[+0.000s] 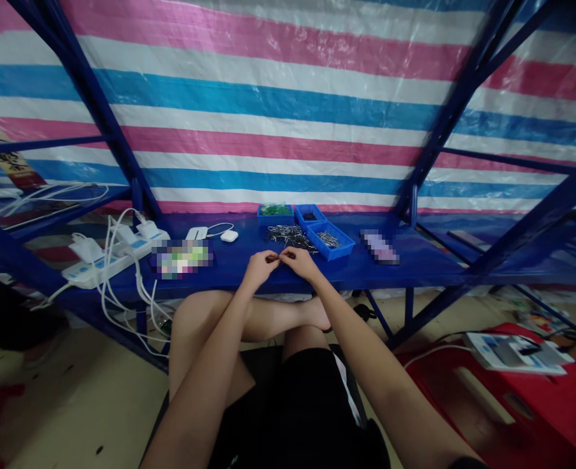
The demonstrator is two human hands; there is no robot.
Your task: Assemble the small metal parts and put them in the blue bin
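Note:
My left hand (262, 267) and my right hand (297, 262) meet fingertip to fingertip over the front of the blue shelf (229, 266). Both are closed in a pinch, and what sits between the fingers is too small to make out. Just beyond them lies a loose pile of small black and silver pieces (290, 238). A blue bin (339, 250) with similar silver pieces stands to the right of the pile. Behind it is another blue bin (312, 210) with dark contents. A third bin (268, 220), farther left, holds green pieces.
White power strips (116, 257) with plugs and tangled cables occupy the shelf's left end. A white earphone-style case (229, 236) and a blurred-out phone-shaped item (379, 247) lie on the shelf. Blue metal posts (97, 98) rise at both sides. A red box (526, 397) stands lower right.

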